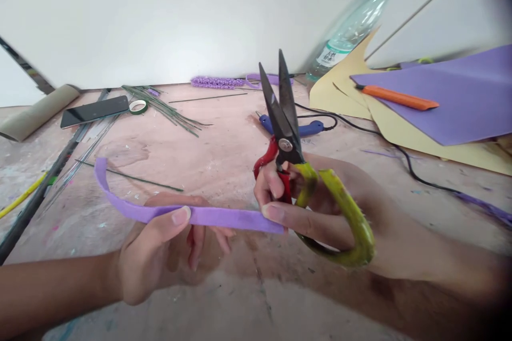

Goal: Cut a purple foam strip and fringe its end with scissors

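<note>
A long purple foam strip (224, 217) stretches between both hands above the worn wooden table (224, 133). My left hand (160, 250) pinches the strip near its middle, thumb on top, and the strip's free end curls up to the left. My right hand (320, 208) grips black-bladed scissors (286, 122) with a red and a yellow-green handle, blades pointing up and slightly apart. Its thumb also presses the strip's right end.
Purple foam sheet (452, 96) on cream sheets with an orange cutter (396, 97) lies at right. A blue glue gun (304, 128) and its black cord lie behind the scissors. A water bottle (352, 26), green wires (168, 109), phone (94, 111) and tape roll (138, 106) sit farther back.
</note>
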{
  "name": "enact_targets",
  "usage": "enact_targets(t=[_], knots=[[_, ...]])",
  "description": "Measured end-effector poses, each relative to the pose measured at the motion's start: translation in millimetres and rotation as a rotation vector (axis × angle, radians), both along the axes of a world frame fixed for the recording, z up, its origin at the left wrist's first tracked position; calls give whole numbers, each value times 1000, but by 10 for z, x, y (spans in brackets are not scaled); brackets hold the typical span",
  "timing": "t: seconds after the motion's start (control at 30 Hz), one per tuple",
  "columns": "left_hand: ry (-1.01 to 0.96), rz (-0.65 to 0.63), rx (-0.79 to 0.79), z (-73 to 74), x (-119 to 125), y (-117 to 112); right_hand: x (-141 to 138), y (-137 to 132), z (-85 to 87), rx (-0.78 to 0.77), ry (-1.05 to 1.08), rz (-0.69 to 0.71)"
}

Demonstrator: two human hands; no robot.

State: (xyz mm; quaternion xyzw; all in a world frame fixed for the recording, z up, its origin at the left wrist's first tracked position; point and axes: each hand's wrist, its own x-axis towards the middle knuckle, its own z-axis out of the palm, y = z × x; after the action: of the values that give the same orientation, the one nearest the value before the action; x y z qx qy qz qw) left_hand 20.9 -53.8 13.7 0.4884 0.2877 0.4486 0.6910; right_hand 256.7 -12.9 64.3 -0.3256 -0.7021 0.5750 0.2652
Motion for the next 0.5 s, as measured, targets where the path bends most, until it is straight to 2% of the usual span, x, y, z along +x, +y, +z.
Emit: enact_targets(t=[0.1,0.3,0.5], knots=[[68,-19,50,2,-16,-10,21,24,7,29,-17,10],[331,-118,118,0,-100,-59,80,-5,0,87,-43,34],[298,-135,50,-102,-111,-92,87,2,-29,138,-58,37]])
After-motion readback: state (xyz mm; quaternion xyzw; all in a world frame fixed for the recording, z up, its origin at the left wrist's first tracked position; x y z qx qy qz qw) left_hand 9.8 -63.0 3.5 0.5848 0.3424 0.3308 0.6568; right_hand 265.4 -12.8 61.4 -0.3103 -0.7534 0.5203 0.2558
